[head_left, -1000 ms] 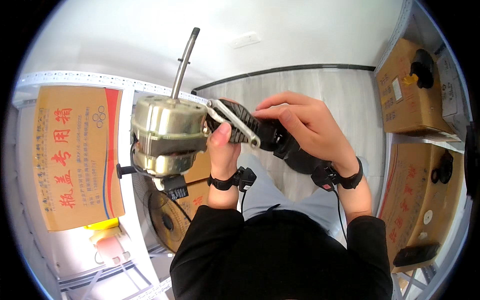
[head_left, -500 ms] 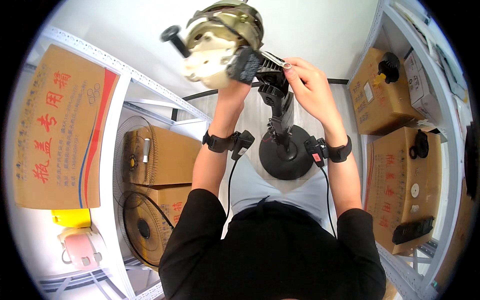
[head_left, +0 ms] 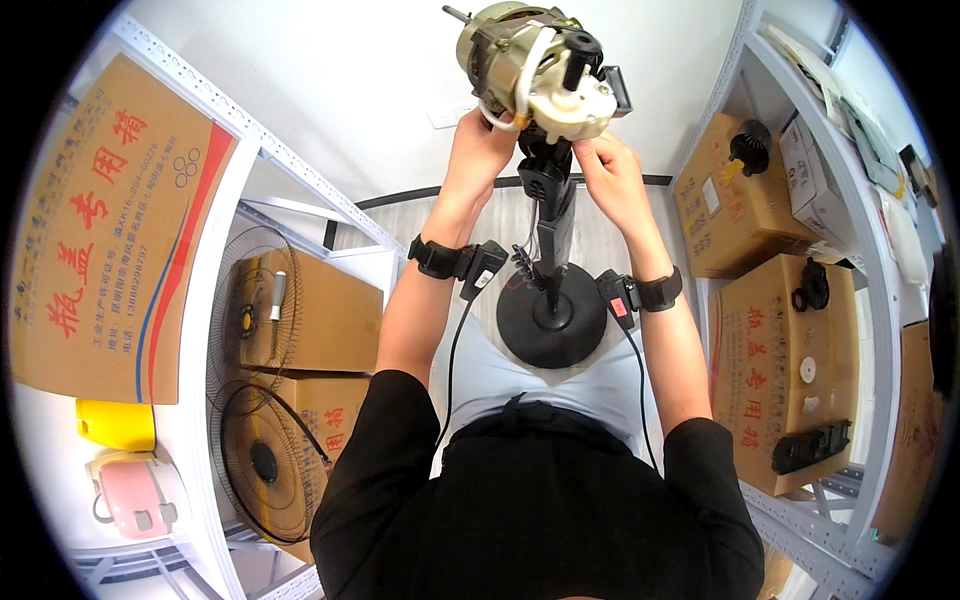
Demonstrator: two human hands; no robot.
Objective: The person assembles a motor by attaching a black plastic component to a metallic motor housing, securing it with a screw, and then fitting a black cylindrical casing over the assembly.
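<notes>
currently left hand (head_left: 484, 150) and right hand (head_left: 610, 172) at underside of fan motor (head_left: 492, 56) atop black stand (head_left: 555, 238); grips hidden, can't tell.

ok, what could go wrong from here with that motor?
1. The motor could swing or drop if the left grip or right grip slips; its underside joint is hidden, so I can't tell if it's secured.
2. Thin wires beside the pole might snag or get tugged.
3. The black left-wrist cable hangs loose and may catch.
</notes>
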